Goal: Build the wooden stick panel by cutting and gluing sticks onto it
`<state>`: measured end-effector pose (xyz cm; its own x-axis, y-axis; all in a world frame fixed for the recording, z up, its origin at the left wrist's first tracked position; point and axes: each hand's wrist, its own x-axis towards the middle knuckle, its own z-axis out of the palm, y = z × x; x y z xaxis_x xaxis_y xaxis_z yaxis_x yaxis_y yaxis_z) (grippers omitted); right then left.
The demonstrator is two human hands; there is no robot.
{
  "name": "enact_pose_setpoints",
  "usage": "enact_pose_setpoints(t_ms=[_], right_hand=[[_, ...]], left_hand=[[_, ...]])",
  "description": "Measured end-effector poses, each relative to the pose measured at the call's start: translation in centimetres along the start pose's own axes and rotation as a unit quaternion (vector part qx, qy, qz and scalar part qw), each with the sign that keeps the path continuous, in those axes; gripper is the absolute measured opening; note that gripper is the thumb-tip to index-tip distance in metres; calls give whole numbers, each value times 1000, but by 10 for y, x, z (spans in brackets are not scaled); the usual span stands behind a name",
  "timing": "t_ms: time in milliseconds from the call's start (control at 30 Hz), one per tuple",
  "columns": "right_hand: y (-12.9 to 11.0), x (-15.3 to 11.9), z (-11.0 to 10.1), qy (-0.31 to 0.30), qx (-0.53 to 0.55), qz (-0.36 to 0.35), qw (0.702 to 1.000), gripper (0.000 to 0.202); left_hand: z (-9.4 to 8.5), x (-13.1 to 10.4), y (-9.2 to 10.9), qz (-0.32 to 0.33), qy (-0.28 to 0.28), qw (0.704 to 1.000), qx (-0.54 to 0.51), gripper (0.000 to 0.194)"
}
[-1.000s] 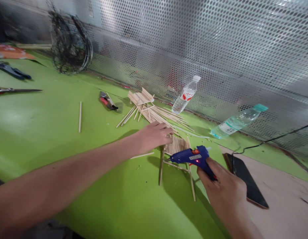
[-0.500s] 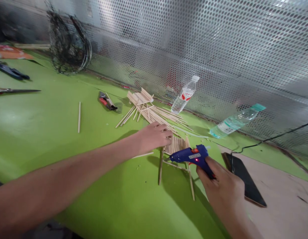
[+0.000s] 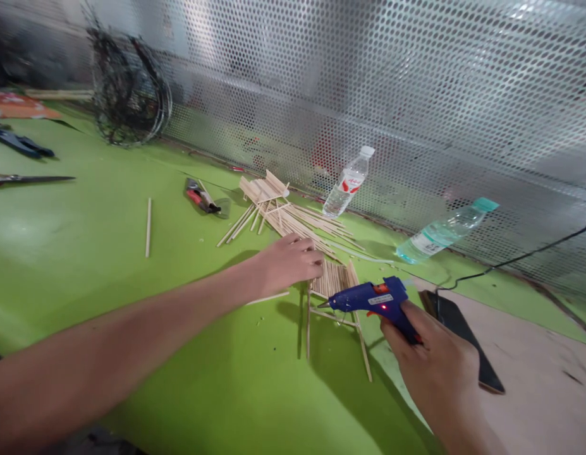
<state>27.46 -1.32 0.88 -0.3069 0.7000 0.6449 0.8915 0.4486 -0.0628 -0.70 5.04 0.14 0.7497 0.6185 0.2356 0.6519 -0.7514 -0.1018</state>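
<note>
Near the middle of the green table (image 3: 84,253), a small stick frame (image 3: 337,297) is standing on thin legs, its slatted top already laid and a lower cross rail already in place. The left hand (image 3: 286,262) is resting fingers-down on the frame's left top edge, steadying it, fingers held close together. The right hand (image 3: 435,370) is gripping a blue glue gun (image 3: 373,300), its indicator glowing red and its nozzle pointing at the frame's front rail. Judging by the build, assembly is well advanced, though joints appear to be receiving glue yet. Toward the table's far edge, a pile of loose sticks (image 3: 293,221) is lying beside a second, smaller stick assembly (image 3: 264,188); two water bottles (image 3: 347,183) are lying nearby.
</note>
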Motion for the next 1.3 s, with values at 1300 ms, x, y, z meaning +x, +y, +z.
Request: enact_pose_setpoints(t_ms=[1300], right_hand=[[1, 3, -21, 258, 395, 290, 833, 29]], left_hand=[[1, -5, 32, -249, 116, 764, -584, 40]])
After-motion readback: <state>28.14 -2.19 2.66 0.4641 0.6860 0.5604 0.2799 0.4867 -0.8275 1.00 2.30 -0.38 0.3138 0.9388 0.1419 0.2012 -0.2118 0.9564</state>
